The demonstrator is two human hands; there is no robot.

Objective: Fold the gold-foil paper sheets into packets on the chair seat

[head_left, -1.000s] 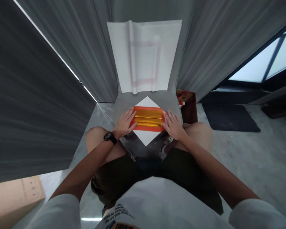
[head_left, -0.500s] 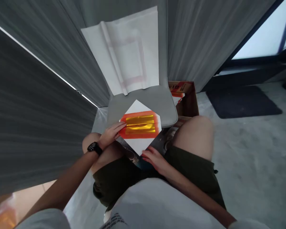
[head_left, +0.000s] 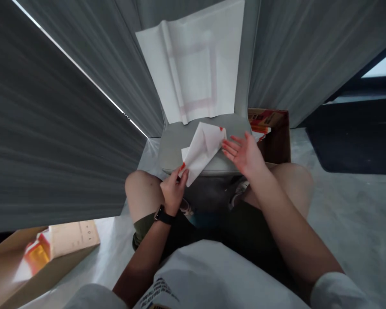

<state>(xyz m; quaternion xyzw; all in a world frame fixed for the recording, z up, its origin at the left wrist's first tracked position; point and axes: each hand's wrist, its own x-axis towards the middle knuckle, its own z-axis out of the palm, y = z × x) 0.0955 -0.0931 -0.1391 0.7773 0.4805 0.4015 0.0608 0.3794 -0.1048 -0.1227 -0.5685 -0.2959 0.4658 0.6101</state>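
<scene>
My left hand [head_left: 174,189] pinches the lower left end of a folded sheet of white paper [head_left: 203,149], thumb on top. Bits of orange-red show at the paper's left and upper right corners; its orange and gold face is mostly hidden. The paper is over the front of a grey chair seat [head_left: 176,136]. My right hand [head_left: 244,155] is beside the paper's right end, palm up with fingers spread, fingertips reddish; whether they touch the edge I cannot tell. A large creased white sheet [head_left: 193,64] leans on the chair's backrest.
Behind the chair's right side stands a cardboard box [head_left: 281,137] with orange-edged papers [head_left: 260,132] in it. Another open carton [head_left: 67,262] at lower left holds an orange and gold paper [head_left: 37,256]. Grey curtains [head_left: 67,128] hang close around. A dark mat [head_left: 357,148] lies right.
The orange and gold face lay upward before; now the paper is folded, showing mostly white. My right hand has moved up and right, opening. The view has shifted left.
</scene>
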